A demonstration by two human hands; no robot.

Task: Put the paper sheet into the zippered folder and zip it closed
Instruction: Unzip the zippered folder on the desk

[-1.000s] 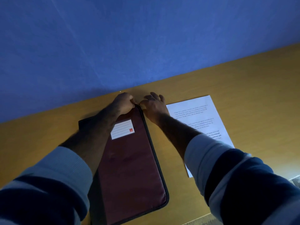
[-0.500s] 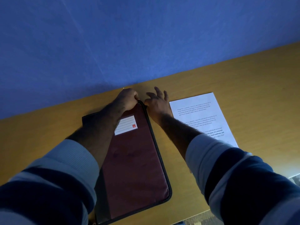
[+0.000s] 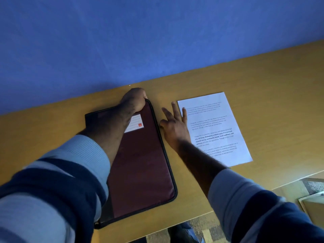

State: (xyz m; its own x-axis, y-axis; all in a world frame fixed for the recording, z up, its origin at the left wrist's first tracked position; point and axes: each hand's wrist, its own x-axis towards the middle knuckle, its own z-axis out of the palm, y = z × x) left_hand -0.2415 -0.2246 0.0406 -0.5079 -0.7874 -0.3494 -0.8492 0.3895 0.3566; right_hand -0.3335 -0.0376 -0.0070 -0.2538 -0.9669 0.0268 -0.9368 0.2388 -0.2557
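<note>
While a blue wall (image 3: 122, 37) fills the upper part of the head view, a yellow-brown wooden desk (image 3: 263, 88) runs beneath it, bearing everything in play. Striped sleeves (image 3: 57, 181), dark blue and pale blue, reach forward from the near edge on both sides. A maroon zippered folder (image 3: 140, 169) lies flat on the desk left of centre, its long side running away from the person, a dark zip track along its right and near edges and a white label (image 3: 135, 123) near its far end. The paper sheet (image 3: 219, 120), printed with several blocks of text, lies flat on the desk to the right of the folder, apart from it and outside it. The left hand (image 3: 135, 100) is clenched around the folder's far right corner. The right hand (image 3: 173, 125) sits between folder and sheet, thumb and forefinger pinched together at the zip track partway down the folder's right edge, on what appears to be the zip pull, though that is too small to make out, while the other fingers (image 3: 175, 109) fan out, their tips overlapping the sheet's left margin.
</note>
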